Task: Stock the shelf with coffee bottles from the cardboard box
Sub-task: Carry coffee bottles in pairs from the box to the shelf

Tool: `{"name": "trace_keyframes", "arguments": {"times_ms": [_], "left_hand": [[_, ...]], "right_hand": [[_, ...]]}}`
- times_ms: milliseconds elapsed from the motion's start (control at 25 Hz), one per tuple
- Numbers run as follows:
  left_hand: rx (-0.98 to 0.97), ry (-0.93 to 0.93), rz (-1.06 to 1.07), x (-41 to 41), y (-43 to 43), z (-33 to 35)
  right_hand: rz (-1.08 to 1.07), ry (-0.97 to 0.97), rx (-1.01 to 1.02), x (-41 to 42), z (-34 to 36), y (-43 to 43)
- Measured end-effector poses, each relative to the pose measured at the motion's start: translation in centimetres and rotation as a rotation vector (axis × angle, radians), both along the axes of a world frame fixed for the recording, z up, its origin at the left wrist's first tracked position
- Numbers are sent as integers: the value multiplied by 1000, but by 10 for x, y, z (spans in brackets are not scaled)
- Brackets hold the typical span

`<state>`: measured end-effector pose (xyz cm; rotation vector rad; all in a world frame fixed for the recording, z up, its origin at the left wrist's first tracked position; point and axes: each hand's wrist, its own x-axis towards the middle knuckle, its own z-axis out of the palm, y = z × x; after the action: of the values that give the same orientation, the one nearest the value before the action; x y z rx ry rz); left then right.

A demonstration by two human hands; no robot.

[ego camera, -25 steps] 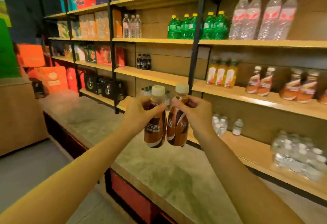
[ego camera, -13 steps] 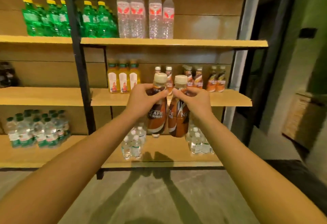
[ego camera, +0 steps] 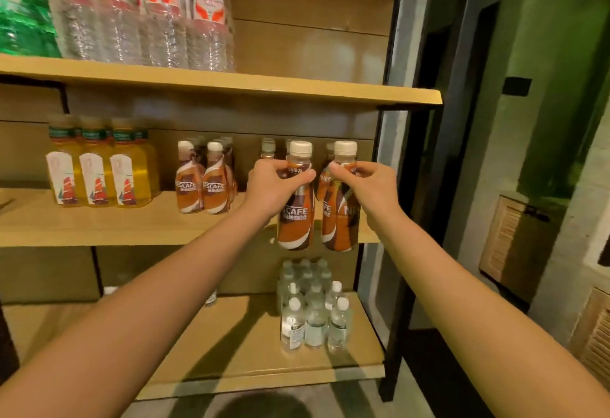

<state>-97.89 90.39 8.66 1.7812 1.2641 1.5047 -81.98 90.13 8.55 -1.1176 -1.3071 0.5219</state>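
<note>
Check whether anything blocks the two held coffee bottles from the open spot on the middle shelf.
Nothing visible does. The left hand and right hand hold the coffee bottles just in front of the middle shelf; stocked coffee bottles stand to the left, and a few more stand behind at the back.

Left hand (ego camera: 274,186) grips one coffee bottle (ego camera: 296,216) by the neck; right hand (ego camera: 369,183) grips a second coffee bottle (ego camera: 340,219) likewise. Both upright, side by side, held at the front edge of the middle shelf (ego camera: 132,226). Further coffee bottles (ego camera: 203,186) stand on that shelf, left of the hands; yellow drink bottles (ego camera: 95,170) farther left. Small water bottles (ego camera: 313,312) below it.
</note>
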Motion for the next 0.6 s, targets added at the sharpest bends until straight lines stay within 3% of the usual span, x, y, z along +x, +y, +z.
{"name": "trace_keyframes", "arguments": {"times_ms": [280, 600], "left_hand": [[-49, -55, 115, 89, 88, -1], [-77, -31, 161, 118, 170, -21]], "right_hand": [[-8, 65, -50, 74, -3, 106], [-109, 56, -58, 96, -17, 177]]}}
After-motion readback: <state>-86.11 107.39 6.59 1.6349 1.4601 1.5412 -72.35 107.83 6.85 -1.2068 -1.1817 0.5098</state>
